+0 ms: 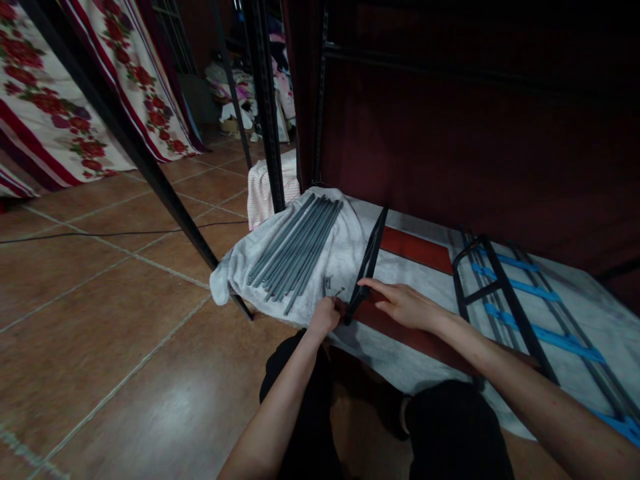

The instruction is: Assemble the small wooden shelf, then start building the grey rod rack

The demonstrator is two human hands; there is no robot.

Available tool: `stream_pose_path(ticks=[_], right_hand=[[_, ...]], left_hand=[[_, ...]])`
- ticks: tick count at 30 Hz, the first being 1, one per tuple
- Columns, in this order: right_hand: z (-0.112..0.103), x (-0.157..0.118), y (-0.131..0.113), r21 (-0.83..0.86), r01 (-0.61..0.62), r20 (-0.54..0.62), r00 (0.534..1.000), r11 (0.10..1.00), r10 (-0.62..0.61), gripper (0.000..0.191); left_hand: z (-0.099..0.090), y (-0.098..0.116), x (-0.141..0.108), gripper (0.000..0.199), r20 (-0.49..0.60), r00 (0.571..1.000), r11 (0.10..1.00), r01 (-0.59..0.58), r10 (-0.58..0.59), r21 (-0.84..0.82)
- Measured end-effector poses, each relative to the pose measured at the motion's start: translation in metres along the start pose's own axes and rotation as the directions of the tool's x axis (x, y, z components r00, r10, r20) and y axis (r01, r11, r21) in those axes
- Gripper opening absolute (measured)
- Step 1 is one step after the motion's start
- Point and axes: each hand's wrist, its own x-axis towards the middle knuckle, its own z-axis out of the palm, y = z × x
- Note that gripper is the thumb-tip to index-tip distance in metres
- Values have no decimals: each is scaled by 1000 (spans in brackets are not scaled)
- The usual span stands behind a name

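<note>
A black metal frame (371,257) stands on edge on a grey-white cloth, at the end of two red-brown boards (417,249). My left hand (327,315) is closed low beside the frame's near corner, fingers pinched together; a thin metal piece pokes up near them, too small to name. A few small screws (327,283) lie on the cloth just beyond it. My right hand (404,305) reaches in from the right with its index finger stretched out, touching the frame's upper edge, its other fingers loosely bent and apart from it.
Several grey metal tubes (300,247) lie side by side on the cloth at left. Right of the boards stands a second black frame (517,307), near rods bound with blue strips (540,291). Black posts (270,113) rise around the covered surface. A cable (115,233) crosses the tiled floor.
</note>
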Motion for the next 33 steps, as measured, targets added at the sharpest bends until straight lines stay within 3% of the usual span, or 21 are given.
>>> stream_pose_path(ticks=[6, 11, 14, 17, 19, 24, 28, 30, 31, 33], right_hand=[[1, -1, -2, 0, 6, -1, 1000, 1000, -6, 63], [6, 1, -1, 5, 42, 0, 999, 999, -42, 64], [7, 1, -1, 15, 56, -9, 998, 998, -56, 65], [8, 2, -1, 18, 57, -13, 998, 998, -56, 66], [8, 2, -1, 23, 64, -20, 998, 998, -63, 67], [11, 2, 1, 34, 102, -41, 994, 994, -101, 68], [12, 2, 2, 44, 107, -45, 993, 993, -105, 69], [11, 2, 1, 44, 109, -44, 993, 993, -107, 69], [11, 2, 1, 43, 108, -43, 993, 993, -106, 69], [11, 2, 1, 44, 104, -41, 994, 994, -102, 68]], left_hand=[[-9, 7, -2, 19, -67, 998, 998, -2, 7, 63], [-26, 9, -5, 22, -346, 936, 972, 28, 57, 235], [-28, 10, -3, 24, -398, 909, 943, 19, 122, 331], [-20, 13, 5, 27, -377, 902, 905, -32, 209, 424], [-13, 17, 13, 29, -298, 923, 866, -68, 243, 495], [5, 31, 29, 26, -191, 955, 807, -75, 227, 586], [9, 38, 22, 28, -189, 955, 805, -77, 230, 588], [4, 36, 14, 27, -259, 938, 852, -68, 232, 518], [-1, 34, 10, 26, -320, 922, 901, -64, 218, 429], [-15, 28, 3, 24, -458, 883, 994, -63, 99, 93]])
